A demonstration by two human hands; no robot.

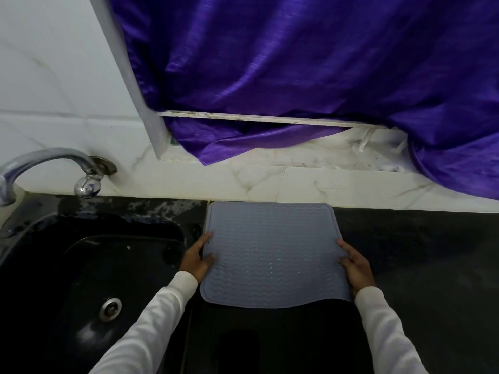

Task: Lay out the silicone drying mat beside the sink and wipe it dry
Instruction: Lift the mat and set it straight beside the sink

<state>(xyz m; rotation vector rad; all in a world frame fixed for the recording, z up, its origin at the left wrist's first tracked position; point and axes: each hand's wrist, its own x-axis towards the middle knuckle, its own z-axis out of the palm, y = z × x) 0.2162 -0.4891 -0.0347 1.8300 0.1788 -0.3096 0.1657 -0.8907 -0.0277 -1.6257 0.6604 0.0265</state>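
A grey-blue silicone mat (pixel 272 252) with a wavy ridged surface and small water drops lies on the black counter just right of the black sink (pixel 89 271). Its far edge touches the white tiled wall; its near edge hangs wavy past the counter's front. My left hand (pixel 197 259) grips the mat's left edge, thumb on top and fingers underneath. At the right edge my right hand (pixel 356 265) holds the mat the same way. Both arms wear white sleeves.
A chrome tap (pixel 54 168) curves over the sink from the wall, and a metal drain (pixel 110 309) sits in the basin. The counter behind the sink is wet. Purple cloth (pixel 297 71) hangs over the window ledge. Black counter (pixel 421 252) extends to the right.
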